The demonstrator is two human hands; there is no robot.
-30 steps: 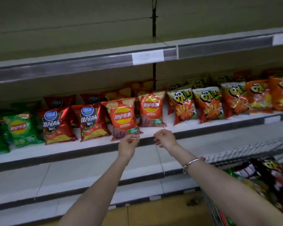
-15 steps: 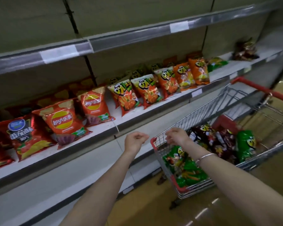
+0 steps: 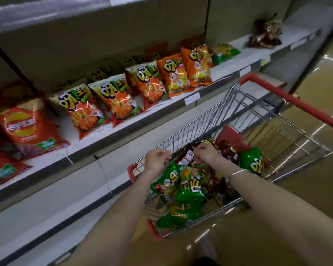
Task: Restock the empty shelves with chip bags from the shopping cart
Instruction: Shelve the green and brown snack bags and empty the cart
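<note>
The wire shopping cart (image 3: 200,120) with a red handle (image 3: 296,104) stands by the shelves and holds several green chip bags (image 3: 181,181) and dark red ones (image 3: 227,150). My left hand (image 3: 157,161) hovers over the cart's near rim, its fingers loosely curled and holding nothing. My right hand (image 3: 207,153) is over the cart's middle with its fingertips down at the top of a bag; a grip is not clear. The middle shelf (image 3: 123,131) carries a row of orange chip bags (image 3: 148,83) and a red Lay's bag (image 3: 27,127).
The lower shelves (image 3: 65,189) below the stocked row are bare white boards. A green bag (image 3: 225,52) and a dark bag (image 3: 265,33) lie at the far right of the middle shelf. Glossy floor runs to the right of the cart.
My view has swung right and down from the shelf to the cart. Both hands left the shelf edge and now hang over the bags in the cart.
</note>
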